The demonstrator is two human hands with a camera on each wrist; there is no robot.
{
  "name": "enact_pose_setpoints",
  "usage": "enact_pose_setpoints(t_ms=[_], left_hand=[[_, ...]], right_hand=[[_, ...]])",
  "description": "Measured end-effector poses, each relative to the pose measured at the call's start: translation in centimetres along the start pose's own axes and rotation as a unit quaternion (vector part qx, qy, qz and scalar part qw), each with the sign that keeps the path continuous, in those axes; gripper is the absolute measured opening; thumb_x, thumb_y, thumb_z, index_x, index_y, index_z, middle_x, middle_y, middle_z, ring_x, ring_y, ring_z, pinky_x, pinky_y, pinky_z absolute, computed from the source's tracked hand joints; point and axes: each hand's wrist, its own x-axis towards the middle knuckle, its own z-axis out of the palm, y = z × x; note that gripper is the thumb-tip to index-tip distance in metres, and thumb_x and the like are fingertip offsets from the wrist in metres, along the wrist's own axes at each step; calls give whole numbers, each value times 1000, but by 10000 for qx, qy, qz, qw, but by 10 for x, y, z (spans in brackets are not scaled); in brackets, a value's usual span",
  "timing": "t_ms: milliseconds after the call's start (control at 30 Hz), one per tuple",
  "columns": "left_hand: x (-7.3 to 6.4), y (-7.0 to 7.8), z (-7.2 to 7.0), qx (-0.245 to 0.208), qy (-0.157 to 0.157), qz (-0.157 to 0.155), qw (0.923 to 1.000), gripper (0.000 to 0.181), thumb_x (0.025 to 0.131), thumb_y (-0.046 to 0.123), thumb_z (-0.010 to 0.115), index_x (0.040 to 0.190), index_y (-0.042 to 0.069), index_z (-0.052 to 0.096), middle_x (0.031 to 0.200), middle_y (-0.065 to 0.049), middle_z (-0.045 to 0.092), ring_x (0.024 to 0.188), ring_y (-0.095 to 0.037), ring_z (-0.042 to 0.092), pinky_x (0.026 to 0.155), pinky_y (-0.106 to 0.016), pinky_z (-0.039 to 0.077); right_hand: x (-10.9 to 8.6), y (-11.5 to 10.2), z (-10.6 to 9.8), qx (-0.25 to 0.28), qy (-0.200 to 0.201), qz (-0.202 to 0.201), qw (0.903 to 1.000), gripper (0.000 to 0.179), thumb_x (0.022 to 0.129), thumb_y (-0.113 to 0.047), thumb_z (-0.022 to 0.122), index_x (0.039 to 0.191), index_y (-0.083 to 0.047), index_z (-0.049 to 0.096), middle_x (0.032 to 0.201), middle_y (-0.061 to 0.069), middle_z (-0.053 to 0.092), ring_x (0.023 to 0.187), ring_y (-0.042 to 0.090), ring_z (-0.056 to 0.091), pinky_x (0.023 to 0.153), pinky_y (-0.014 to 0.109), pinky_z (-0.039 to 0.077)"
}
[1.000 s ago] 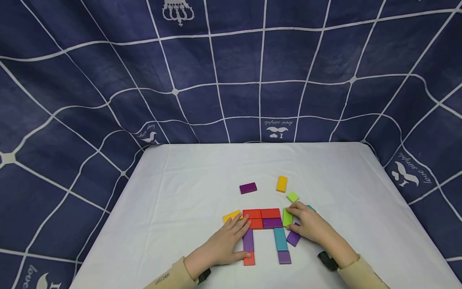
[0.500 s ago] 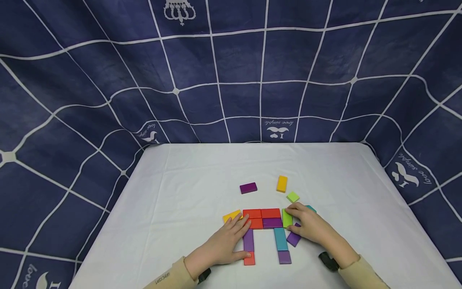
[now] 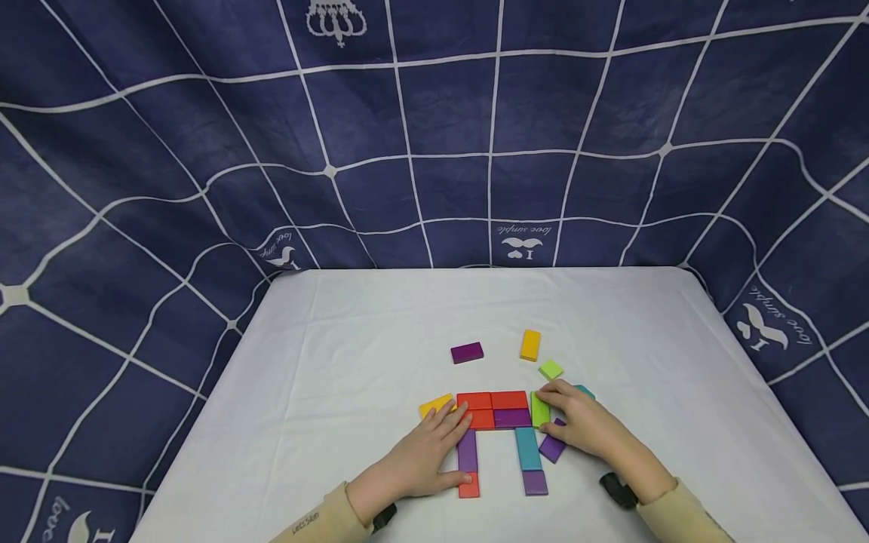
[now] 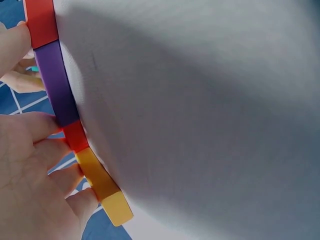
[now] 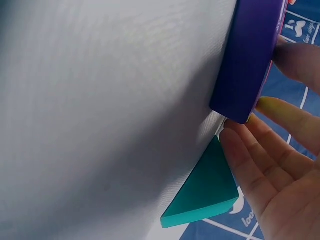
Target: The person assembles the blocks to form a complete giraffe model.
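Flat coloured blocks form an arch on the white cloth, with red blocks (image 3: 508, 400) along its top. My right hand (image 3: 577, 418) pinches a green block (image 3: 540, 409) between thumb and fingers, upright against the arch's right end. My left hand (image 3: 421, 458) lies with spread fingers along the left side. Its fingertips touch the red block below the top row, and its thumb rests at the small red block (image 3: 469, 487) under a purple block (image 3: 467, 451). A teal block (image 3: 527, 449) over a purple one (image 3: 535, 483) makes the right leg.
Beside the right hand lie a loose purple block (image 3: 552, 448) and a teal triangle (image 5: 205, 187). A yellow block (image 3: 434, 406) sits by the left fingers. Farther back are a dark purple block (image 3: 467, 353), a yellow block (image 3: 530, 345) and a small green block (image 3: 551, 369).
The green block has shifted very slightly left and toward me with my right hand, closer to the arch's end. My left hand has stayed where it was.
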Motion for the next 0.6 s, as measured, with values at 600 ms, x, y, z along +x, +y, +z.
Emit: enact_pose_setpoints(t_ms=[600], left_hand=[[0,-1,2,-40,9,1,10000,86,92,62,53,157,11,26,166,-4,18,153,-28,16,122,-47,24]], right_hand=[[2,2,5,-77,199,16,9998,54,77,-20,84,124,1,66,127,14,63,117,35,61,97,49,52]])
